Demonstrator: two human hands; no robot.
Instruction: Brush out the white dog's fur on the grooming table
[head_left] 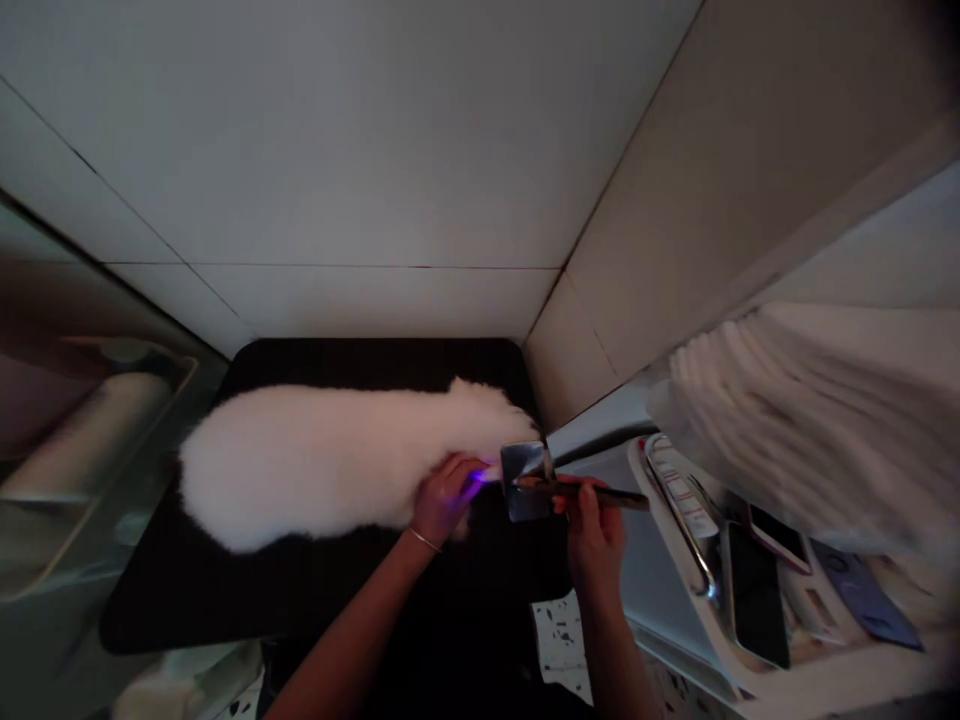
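The right hand (596, 545) keeps a narrow grip around a dark-handled tool (577, 490) with a square metal head, right beside a white fluffy animal (322, 465). The left hand (448, 500) rests on the fur (its grip can't be told), by a violet glow (476, 480). The animal lies on a black counter (300, 600), below a pale tiled wall (337, 180).

The tool (526, 482) is polished metal, the fur (322, 470) fluffy.
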